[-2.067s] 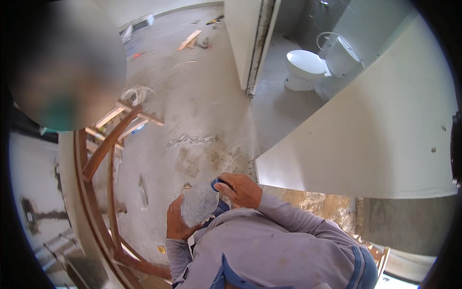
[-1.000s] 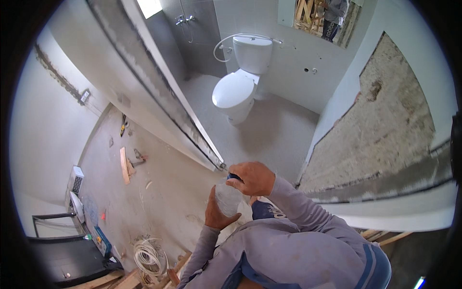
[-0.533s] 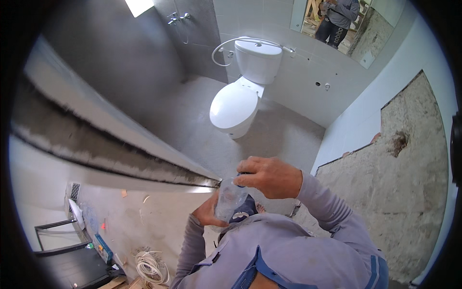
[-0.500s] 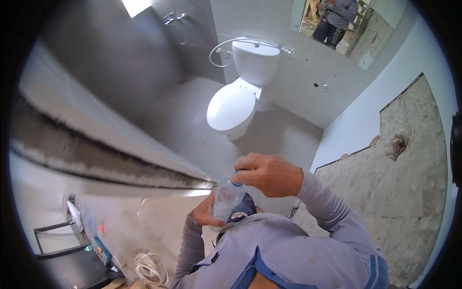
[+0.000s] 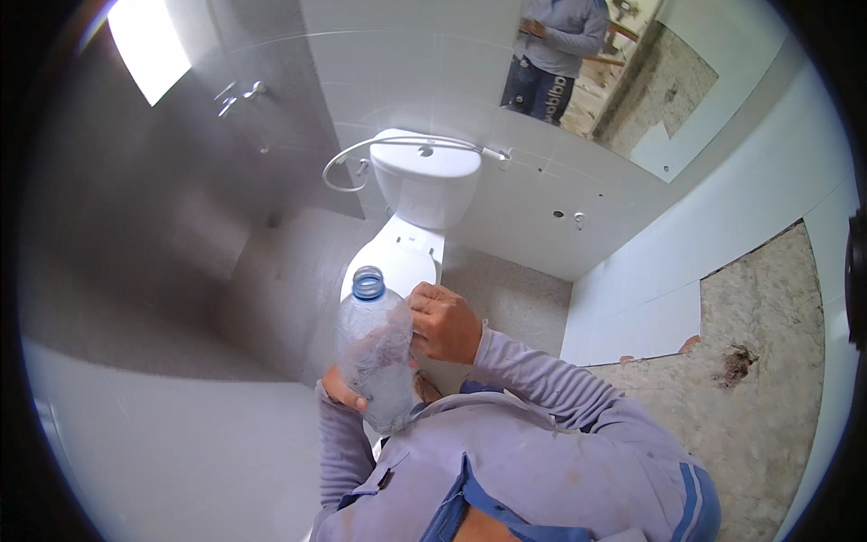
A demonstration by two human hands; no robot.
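Crinkly clear plastic bottle (image 5: 377, 361) with a blue-ringed open neck (image 5: 368, 285), held up blocking part of the glossy white toilet (image 5: 424, 194) by the far edge of the floor (image 5: 519, 280). Left hand (image 5: 343, 390) wraps its lower side; right hand (image 5: 445, 323) is curled beside it, can't tell if it's pinching anything. Rough bare patch (image 5: 768, 361) on the right.

Clr btl (image 5: 377, 361), blue-necked, open, ~upright, in L grip (image 5: 342, 388).

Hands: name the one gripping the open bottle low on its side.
The left hand, around the clear bottle's lower left side; the right hand is curled at the bottle's upper right.
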